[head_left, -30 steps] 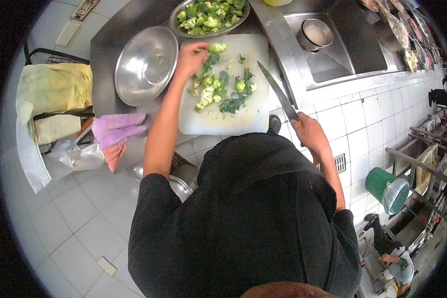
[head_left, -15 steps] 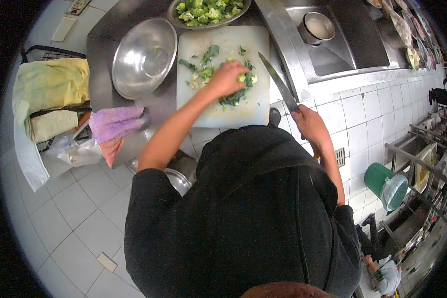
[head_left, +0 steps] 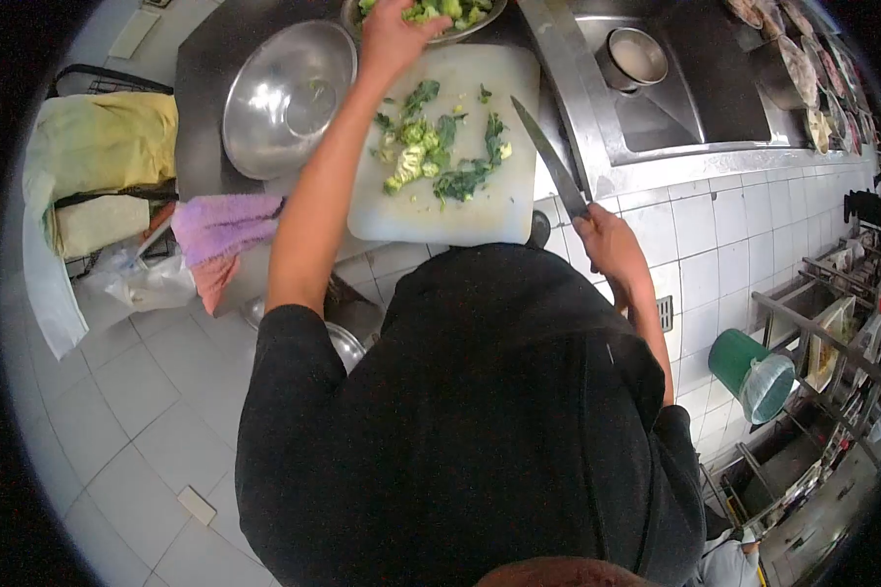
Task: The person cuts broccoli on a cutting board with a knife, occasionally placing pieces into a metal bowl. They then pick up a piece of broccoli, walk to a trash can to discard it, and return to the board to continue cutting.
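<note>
Over the near rim of a metal bowl [head_left: 476,37] of broccoli florets [head_left: 468,12], my left hand [head_left: 394,37] reaches with its fingers stretched out and apart. The frame's top edge cuts off part of it. My right hand [head_left: 612,240] grips the handle of a large kitchen knife [head_left: 550,155], its blade pointing away from me beside the cutting board's right edge. On the white cutting board [head_left: 460,223] lie a cut broccoli piece [head_left: 413,157] and several dark green broccoli leaves [head_left: 465,182], with small crumbs around them.
Left of the board stands a large metal bowl [head_left: 289,98] with a small green scrap inside. To the right is a sink [head_left: 685,122] holding a metal pot [head_left: 636,59]. A purple cloth [head_left: 227,233] hangs at the left. A green bin [head_left: 739,360] stands on the right.
My left hand has moved from the board up to the bowl of florets, uncovering the broccoli piece on the board. My right hand keeps the knife in nearly the same place.
</note>
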`<act>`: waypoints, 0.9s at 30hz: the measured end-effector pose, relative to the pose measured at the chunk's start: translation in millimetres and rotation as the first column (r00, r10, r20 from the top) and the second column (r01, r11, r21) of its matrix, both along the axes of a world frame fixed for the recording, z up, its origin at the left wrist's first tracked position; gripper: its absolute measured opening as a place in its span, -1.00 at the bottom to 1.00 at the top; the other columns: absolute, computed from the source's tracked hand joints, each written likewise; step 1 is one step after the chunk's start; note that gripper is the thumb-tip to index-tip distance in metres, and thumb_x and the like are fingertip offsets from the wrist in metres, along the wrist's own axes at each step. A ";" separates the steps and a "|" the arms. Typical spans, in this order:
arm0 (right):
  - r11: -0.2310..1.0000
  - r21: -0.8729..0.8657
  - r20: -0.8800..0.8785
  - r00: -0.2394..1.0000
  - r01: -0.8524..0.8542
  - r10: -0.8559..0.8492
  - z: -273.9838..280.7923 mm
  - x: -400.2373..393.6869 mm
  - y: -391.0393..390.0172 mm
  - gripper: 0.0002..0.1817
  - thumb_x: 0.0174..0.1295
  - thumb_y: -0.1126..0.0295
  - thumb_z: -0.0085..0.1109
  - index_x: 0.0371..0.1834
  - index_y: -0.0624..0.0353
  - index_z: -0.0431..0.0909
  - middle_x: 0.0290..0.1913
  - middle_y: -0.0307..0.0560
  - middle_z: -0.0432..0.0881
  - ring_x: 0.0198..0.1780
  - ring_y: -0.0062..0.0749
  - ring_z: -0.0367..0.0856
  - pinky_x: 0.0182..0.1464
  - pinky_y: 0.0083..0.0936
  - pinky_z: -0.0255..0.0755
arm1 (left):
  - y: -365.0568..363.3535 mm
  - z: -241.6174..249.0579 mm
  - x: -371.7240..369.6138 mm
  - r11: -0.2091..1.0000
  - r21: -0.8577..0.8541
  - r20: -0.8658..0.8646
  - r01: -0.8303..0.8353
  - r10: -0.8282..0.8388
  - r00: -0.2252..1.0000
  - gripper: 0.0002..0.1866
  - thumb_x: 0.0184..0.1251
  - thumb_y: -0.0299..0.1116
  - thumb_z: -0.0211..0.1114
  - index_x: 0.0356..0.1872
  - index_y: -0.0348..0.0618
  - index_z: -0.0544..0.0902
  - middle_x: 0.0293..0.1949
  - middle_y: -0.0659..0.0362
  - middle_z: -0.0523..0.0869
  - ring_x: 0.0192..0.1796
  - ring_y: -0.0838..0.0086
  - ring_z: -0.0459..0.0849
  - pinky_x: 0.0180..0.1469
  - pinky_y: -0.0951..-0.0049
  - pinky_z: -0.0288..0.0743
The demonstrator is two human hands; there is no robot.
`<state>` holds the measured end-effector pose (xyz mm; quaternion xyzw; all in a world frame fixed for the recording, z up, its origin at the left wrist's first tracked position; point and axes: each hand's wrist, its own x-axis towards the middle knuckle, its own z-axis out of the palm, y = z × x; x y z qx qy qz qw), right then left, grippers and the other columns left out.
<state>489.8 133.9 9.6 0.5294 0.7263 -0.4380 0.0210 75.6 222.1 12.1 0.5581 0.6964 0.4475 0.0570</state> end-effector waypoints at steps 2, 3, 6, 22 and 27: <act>1.000 -0.024 -0.017 1.000 -0.006 0.006 -2.0 2.4 -1.4 -0.67 0.40 0.23 0.07 -0.17 0.36 0.51 -0.28 0.41 0.67 -0.13 0.37 0.64 -0.05 0.06 0.47 | -16.2 10.6 0.2 0.981 -0.190 0.004 0.038 -0.038 0.999 -0.50 0.08 -0.21 0.58 0.08 -0.07 0.71 0.11 0.02 0.69 0.03 0.30 0.71 0.01 0.32 0.63; 1.000 -0.031 -0.029 1.000 -0.005 0.004 -2.0 2.8 -1.0 -0.67 0.40 0.22 0.07 -0.16 0.36 0.52 -0.28 0.40 0.67 -0.13 0.37 0.64 -0.05 0.06 0.47 | -23.5 15.4 2.0 0.959 -0.279 0.005 0.060 -0.061 0.998 -0.52 0.12 -0.23 0.56 0.09 -0.09 0.70 0.13 0.04 0.67 0.03 0.34 0.71 0.03 0.35 0.63; 0.999 -0.038 -0.007 1.000 0.005 -0.005 -1.0 3.2 -2.7 -0.67 0.40 0.22 0.07 -0.15 0.36 0.52 -0.29 0.38 0.68 -0.13 0.34 0.65 -0.06 0.04 0.48 | -57.2 -31.3 7.7 0.812 -0.503 0.014 0.298 -0.337 0.942 -0.49 0.08 -0.20 0.56 0.10 -0.07 0.70 0.11 0.03 0.66 0.16 0.25 0.65 0.20 0.30 0.55; 0.998 -0.038 0.043 0.997 -0.059 0.061 7.7 -7.1 0.6 -0.66 0.38 0.21 0.08 -0.15 0.36 0.54 -0.27 0.38 0.68 -0.12 0.34 0.64 -0.03 0.03 0.47 | -121.3 -99.6 31.6 0.761 -0.631 -0.121 0.150 -0.288 0.950 -0.61 -0.07 -0.38 0.49 -0.10 -0.04 0.75 0.06 0.05 0.57 0.25 0.05 0.47 0.32 0.14 0.40; 0.999 -0.039 0.040 0.999 -0.030 0.032 10.7 -3.0 -1.0 -0.66 0.39 0.21 0.08 -0.16 0.36 0.53 -0.30 0.39 0.67 -0.14 0.35 0.64 -0.04 0.03 0.46 | -109.8 -100.2 15.0 0.832 -0.548 -0.066 0.088 -0.148 0.987 -0.65 -0.08 -0.38 0.50 -0.16 -0.07 0.79 -0.03 0.02 0.63 0.13 0.09 0.57 0.21 0.17 0.48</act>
